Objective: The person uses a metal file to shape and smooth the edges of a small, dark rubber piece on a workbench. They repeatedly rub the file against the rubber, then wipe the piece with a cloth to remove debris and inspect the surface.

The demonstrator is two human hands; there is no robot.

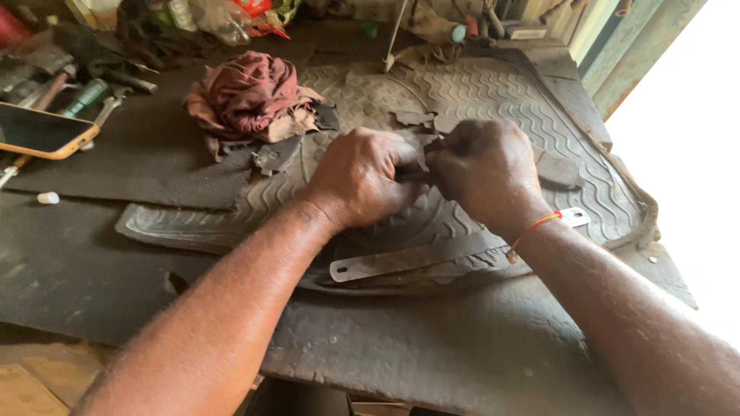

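From the head camera, the left hand (362,179) and right hand (484,171) met over the ribbed rubber mat (493,100) at mid-bench, both closed on a small dark piece (412,176) between them; what it was could not be told. The mat looked floppy, grippy and light, best held by its edge. A metal strip (408,260) lay nearer. No containers showed.

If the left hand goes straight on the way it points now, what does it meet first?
The left hand points right, toward the right hand, and they nearly touch already over the ribbed rubber mat. It would probably meet the right hand first, though a small dark piece between them is hard to make out.
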